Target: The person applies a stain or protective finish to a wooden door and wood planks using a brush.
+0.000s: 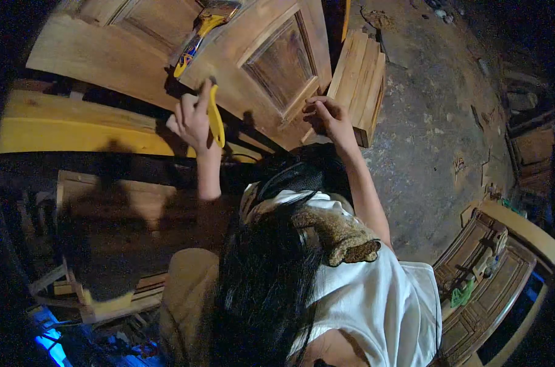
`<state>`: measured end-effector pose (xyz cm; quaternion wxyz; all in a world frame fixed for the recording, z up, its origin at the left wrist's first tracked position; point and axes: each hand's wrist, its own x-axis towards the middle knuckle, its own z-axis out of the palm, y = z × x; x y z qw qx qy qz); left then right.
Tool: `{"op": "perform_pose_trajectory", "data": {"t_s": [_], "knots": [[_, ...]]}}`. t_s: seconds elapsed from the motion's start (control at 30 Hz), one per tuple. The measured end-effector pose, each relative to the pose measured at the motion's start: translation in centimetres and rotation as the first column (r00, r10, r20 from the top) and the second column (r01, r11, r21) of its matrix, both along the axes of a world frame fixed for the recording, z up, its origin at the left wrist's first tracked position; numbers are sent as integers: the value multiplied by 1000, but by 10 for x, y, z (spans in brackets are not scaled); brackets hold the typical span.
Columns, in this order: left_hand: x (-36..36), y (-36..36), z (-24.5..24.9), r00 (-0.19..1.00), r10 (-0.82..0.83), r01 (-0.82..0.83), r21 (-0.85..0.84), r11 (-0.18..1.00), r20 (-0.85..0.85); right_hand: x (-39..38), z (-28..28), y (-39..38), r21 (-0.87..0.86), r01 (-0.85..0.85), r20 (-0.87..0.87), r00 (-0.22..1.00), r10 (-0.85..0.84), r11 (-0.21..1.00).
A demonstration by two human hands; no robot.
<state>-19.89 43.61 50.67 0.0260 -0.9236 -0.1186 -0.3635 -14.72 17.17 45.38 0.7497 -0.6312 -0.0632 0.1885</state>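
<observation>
My left hand [194, 122] is closed on a curved yellow-handled tool [216, 116], index finger stretched along it toward a dark tip; the kind of tool does not show. Just beyond lies a wooden panelled door [216, 70] with dark recessed panels. A paintbrush [195, 46] with a yellow and dark handle rests on the door, bristles pointing away. At the door's near right corner is my right hand [329, 119], its fingers loosely bent and apart, with the fingertips over the wood beside a recessed panel [282, 64].
Wooden boards [358, 82] lie stacked right of the door. A yellowish beam [76, 131] runs along the left, above more timber [118, 214] in shadow. On the stained concrete floor [430, 140], another panelled door [485, 281] at lower right carries a green item [463, 294].
</observation>
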Motion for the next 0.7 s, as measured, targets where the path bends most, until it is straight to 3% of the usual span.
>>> {"op": "perform_pose_trajectory", "data": {"t_s": [0.07,0.13,0.2,0.27,0.37,0.43,0.5,0.53,0.57,0.6,0.67,0.7], "knots": [[1,2,-1,997,24,-28,54,998,75,1,-2,1,-21,-2,19,1000,3,1000],[0,3,-25,999,35,-33,99,995,-13,4,-4,4,-42,5,38,999,-4,999],[-3,-4,-64,989,-28,44,111,993,-144,5,-7,6,48,32,37,999,-34,998],[-4,-11,-108,955,-163,170,5,985,-247,6,-10,2,12,37,72,997,-38,999],[1,-11,-164,882,-193,254,89,963,-430,-1,-5,-3,-16,51,59,997,-50,999],[5,-19,-158,858,-200,285,114,952,-473,-2,-11,-11,-15,75,20,997,-75,997],[9,-24,-137,845,-248,135,-260,956,-474,-2,-27,-19,-39,115,32,993,-114,993],[11,-17,-123,872,-293,152,-353,923,-392,-3,-21,-24,-40,126,19,992,-125,991],[15,-14,-121,934,-166,-57,-590,806,-317,-6,-13,-32,-53,170,15,985,-170,984],[11,-9,-101,948,-136,14,-387,922,-289,-9,-6,-39,-67,213,10,977,-213,975],[11,-20,-62,987,-40,-31,-421,907,-159,-13,-10,-55,-41,273,-91,957,-276,961],[9,-20,-62,989,-40,-6,-311,950,-141,-15,-19,-64,-6,313,-140,940,-310,950]]}}
